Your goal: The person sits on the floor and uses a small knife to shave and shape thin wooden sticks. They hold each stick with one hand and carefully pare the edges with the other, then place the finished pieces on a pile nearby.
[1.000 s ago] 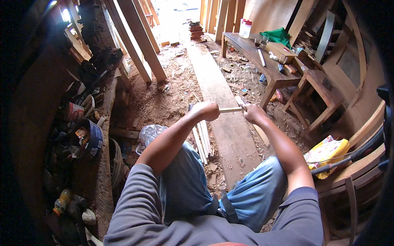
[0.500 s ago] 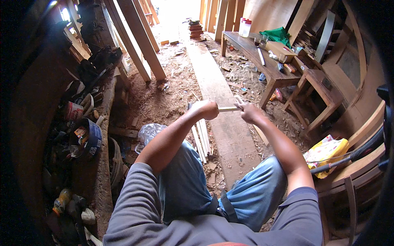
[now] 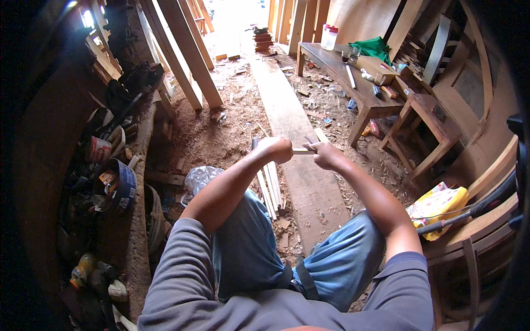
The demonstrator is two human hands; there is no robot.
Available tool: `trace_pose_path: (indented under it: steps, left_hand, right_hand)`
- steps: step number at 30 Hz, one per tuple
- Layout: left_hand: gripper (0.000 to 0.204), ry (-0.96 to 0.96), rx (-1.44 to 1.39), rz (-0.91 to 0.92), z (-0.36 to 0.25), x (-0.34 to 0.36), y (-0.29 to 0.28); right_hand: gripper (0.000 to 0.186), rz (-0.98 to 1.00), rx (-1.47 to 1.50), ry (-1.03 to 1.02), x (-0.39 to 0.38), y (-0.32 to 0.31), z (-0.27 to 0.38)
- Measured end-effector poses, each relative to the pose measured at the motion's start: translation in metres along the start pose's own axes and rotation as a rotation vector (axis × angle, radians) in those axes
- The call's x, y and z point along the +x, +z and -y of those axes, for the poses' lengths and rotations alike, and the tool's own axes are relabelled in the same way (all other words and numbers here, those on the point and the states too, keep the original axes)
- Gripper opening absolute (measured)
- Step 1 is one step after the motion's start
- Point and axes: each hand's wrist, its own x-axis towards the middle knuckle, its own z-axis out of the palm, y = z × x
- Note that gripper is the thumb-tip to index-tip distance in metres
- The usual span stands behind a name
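My left hand [image 3: 277, 149] is closed in a fist around one end of a short pale wooden strip [image 3: 301, 151], above a long plank. A dark, blunt end of something [image 3: 254, 143] shows just beyond that fist; its kind I cannot make out. My right hand [image 3: 328, 156] is closed at the strip's other end. From its fingers a thin dark pencil-like stick [image 3: 309, 140] points up and left. Under both hands the plank [image 3: 317, 190] runs away from me between my knees. Several narrow wooden strips [image 3: 271, 185] lie beside it, below my left hand.
Wood shavings [image 3: 232, 132] cover the floor. A wooden bench [image 3: 331, 55] with a jar and a green cloth stands far right, a small wooden frame [image 3: 433, 124] beside it. Upright boards [image 3: 185, 55] lean far left. A cluttered ledge [image 3: 141, 193] with a blue tub borders the left side.
My right hand has moved slightly left, closer to my left hand, and its raised fingers have curled in. The pencil-like stick now shows. A pale wood piece appears beyond that hand.
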Motion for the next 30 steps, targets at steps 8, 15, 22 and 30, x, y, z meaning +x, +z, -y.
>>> trace_pose_path:
  steps: [8,15,22,30]
  left_hand:
    - [0.009,0.223,-0.080,-0.104,0.033,0.005,0.001]
    - [0.010,0.167,-0.112,-0.044,0.037,0.006,0.001]
    - [0.015,-0.030,-0.355,-0.241,0.034,-0.025,-0.030]
    - [0.039,-0.488,-0.806,-0.537,0.182,-0.058,0.053]
  right_hand:
    - [0.058,-0.018,-0.116,0.226,-0.001,-0.015,-0.025]
    - [0.058,-0.031,-0.027,0.034,0.006,-0.001,-0.006]
    - [0.033,0.191,-0.489,0.561,-0.017,-0.010,-0.121]
    - [0.038,0.213,-0.300,0.539,-0.032,-0.002,-0.213]
